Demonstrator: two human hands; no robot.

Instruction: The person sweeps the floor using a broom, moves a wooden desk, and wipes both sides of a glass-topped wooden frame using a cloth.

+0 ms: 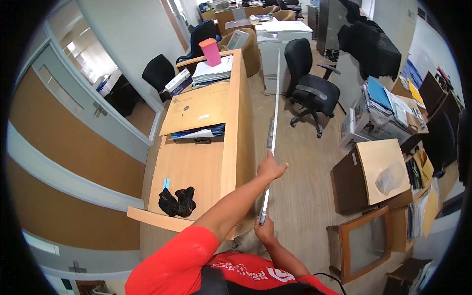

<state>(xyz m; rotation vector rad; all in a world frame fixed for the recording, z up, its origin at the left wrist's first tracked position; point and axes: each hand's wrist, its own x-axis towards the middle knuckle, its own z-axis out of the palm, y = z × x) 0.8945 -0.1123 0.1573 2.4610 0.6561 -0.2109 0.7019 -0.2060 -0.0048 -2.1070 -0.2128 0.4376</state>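
A long, thin metal bar stretches away from me, past the right side of a wooden desk. Its near end sits in my right hand, close to my body, with the fingers curled around it. Farther along, my left hand reaches over the bar and grips it, with the index finger lying along it and the thumb out to the right. Just beyond that hand a grey fitting shows on the bar's left side. The fingers under the bar are hidden.
The wooden desk carries a brown envelope, a pink container, papers and a black cloth item. A black office chair and a white printer stand ahead. Cabinets and boxes line the right.
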